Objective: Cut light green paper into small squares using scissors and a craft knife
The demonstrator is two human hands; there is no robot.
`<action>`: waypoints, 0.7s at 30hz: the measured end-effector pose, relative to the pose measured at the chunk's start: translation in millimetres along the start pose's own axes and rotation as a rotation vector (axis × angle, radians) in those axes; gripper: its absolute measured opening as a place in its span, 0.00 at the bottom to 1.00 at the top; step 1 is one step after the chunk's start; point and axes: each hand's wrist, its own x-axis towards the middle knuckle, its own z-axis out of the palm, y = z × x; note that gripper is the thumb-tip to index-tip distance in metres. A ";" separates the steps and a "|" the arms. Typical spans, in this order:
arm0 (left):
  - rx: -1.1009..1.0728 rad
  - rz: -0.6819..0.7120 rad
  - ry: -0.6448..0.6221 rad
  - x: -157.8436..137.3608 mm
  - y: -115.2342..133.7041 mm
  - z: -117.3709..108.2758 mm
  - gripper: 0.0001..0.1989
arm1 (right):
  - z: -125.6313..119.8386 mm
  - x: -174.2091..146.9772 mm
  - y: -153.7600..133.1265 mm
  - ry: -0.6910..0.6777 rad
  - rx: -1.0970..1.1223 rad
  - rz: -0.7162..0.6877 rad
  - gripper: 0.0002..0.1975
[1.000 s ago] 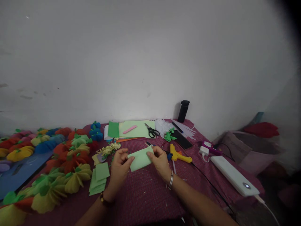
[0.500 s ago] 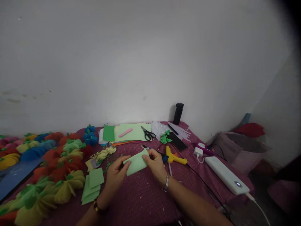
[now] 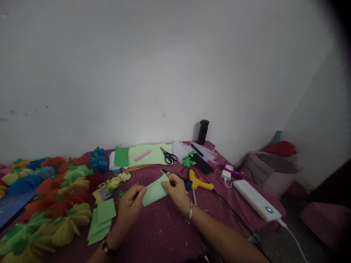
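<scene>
A light green rectangular sheet (image 3: 155,193) is stretched between my hands above the table. My left hand (image 3: 131,204) pinches its left edge between thumb and fingertips. At the upper right corner, my right hand (image 3: 177,190) grips the sheet, thumb on the near face. Several similar light green pieces (image 3: 102,219) lie stacked to the left of my left hand. Just beyond my right hand, a yellow glue gun (image 3: 201,182) lies on its side with a black cord. Pale yellow cut pieces (image 3: 116,181) form a small heap behind my left hand.
Colourful pumpkin-like shapes (image 3: 61,197) crowd the table's left side. Black-handled scissors (image 3: 169,157) and a pink strip (image 3: 142,155) lie on green sheets at the back. A phone (image 3: 203,164), black bottle (image 3: 203,132), purple power strip (image 3: 236,171) and white power bank (image 3: 257,201) occupy the right.
The view has turned slightly right, so everything sits further left in the picture. My left thumb has slid from the sheet's face to its left edge. Both hands still hold the sheet.
</scene>
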 end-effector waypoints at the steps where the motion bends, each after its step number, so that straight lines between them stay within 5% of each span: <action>1: 0.004 0.006 0.000 0.0 -0.9 0.0 0.13 | -0.1 0.1 0.3 -0.001 0.013 0.004 0.13; 11: -0.034 -0.042 -0.012 0.4 -3.1 -0.9 0.13 | 3.7 2.1 -2.0 0.048 0.255 0.049 0.15; 16: -0.078 -0.129 -0.041 4.1 -2.2 -3.4 0.14 | 1.4 2.2 -5.0 0.024 0.137 0.047 0.13; 21: -0.152 -0.166 -0.327 11.9 -4.8 -2.6 0.14 | -6.5 6.3 -8.7 -0.133 -0.011 0.048 0.13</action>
